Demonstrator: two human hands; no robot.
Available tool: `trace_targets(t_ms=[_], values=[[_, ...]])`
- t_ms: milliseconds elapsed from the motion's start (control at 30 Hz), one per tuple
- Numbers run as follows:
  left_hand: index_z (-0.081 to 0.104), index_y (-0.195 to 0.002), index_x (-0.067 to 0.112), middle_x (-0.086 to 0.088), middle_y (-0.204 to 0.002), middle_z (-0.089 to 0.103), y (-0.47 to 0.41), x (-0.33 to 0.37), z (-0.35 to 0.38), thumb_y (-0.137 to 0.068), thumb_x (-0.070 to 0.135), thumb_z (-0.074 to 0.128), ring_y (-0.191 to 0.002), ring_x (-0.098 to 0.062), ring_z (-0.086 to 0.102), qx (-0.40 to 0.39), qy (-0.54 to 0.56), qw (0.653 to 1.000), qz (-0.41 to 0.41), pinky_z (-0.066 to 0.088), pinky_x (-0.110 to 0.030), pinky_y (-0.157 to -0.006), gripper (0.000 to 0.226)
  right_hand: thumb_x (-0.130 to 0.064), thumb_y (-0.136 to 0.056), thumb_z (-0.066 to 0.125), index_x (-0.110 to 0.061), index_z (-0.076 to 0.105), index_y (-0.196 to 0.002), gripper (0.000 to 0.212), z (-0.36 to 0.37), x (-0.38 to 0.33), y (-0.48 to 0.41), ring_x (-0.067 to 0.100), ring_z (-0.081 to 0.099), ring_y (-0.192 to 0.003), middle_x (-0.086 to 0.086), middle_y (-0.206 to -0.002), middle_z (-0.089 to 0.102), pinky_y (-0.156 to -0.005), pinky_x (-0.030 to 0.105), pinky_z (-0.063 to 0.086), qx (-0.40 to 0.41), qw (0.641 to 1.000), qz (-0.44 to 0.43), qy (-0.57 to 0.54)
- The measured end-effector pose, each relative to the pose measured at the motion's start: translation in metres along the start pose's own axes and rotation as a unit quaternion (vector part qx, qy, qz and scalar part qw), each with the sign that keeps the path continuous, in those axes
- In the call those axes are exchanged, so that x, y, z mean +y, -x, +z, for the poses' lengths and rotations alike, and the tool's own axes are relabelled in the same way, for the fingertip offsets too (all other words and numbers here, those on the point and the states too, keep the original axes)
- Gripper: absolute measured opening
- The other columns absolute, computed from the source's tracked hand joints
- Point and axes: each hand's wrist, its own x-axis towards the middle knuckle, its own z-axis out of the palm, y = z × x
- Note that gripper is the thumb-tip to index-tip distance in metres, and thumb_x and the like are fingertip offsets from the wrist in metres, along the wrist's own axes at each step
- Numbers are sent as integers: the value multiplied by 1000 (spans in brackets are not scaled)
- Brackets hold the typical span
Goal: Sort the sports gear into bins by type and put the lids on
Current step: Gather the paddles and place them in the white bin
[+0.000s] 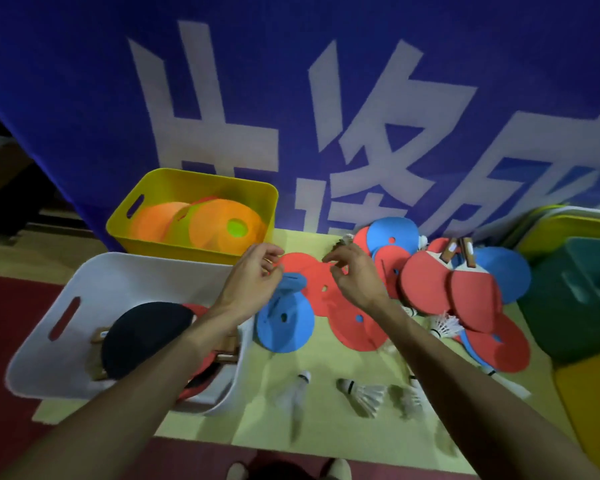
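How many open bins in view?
3: yellow bin at back left with orange discs, white bin at front left with paddles, green bin at the right edge. Stacked pieces behind it may be lids or more bins; cannot tell.

Yellow bin [146, 199] and white bin [94, 282] stand open-topped; shuttlecocks [364, 393] litter the near table [194, 424].

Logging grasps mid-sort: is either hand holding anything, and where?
It cannot be told. The left hand and right hand curl fingers over the red disc, but no pinch shows clearly.
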Motion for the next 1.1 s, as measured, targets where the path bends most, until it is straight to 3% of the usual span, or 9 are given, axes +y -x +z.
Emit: trace_targets(t_ms=[167,300,400,467,767,967,1100], values=[[61,-104,11,-6,-98,61,-13,36,87,-86,3,58,-84,-18,59,-41,-20,999,0,42,-9,-69,20,0,-84,55,-9,70,-103,25,-68,92,19,23,61,-94,9,-112,61,-92,35,47,38,993,107,-17],[61,-104,11,-8,-97,62,-19,56,153,-85,5,60,-81,-21,58,-83,-27,996,-25,46,-19,-74,20,1,-79,57,-11,69,-104,30,-114,164,43,23,63,-90,9,-109,67,-81,21,41,48,979,196,-23],[60,-106,9,-4,-95,59,-25,67,198,-86,6,60,-76,-15,54,-124,-41,991,-31,41,-8,-65,21,-2,-82,56,-8,67,-108,29,-140,206,59,29,65,-96,11,-111,68,-80,25,43,52,968,245,-29],[60,-108,7,-7,-97,59,-29,72,224,-86,4,59,-78,-16,54,-153,-56,986,-38,40,-12,-64,23,-3,-84,56,-7,66,-113,31,-155,227,65,27,63,-101,10,-114,67,-82,24,42,57,963,261,-17],[60,-111,10,-5,-104,60,-80,90,276,-88,14,60,-95,-22,59,-220,-119,967,-50,48,-30,-87,23,-11,-87,57,-6,61,-121,34,-182,287,24,27,58,-112,10,-120,65,-90,28,42,45,958,282,-12],[60,-109,14,-5,-107,62,-119,92,304,-90,14,57,-90,-16,55,-233,-138,961,-63,42,-23,-81,20,-28,-89,60,-5,55,-125,43,-172,318,-28,34,55,-115,16,-121,62,-92,36,43,33,944,327,-38],[60,-109,13,-1,-109,62,-138,89,317,-90,12,55,-90,-15,56,-237,-143,958,-69,40,-20,-79,20,-34,-85,62,-7,46,-131,56,-154,329,-58,36,48,-123,17,-130,54,-101,43,38,-3,937,349,-14]])
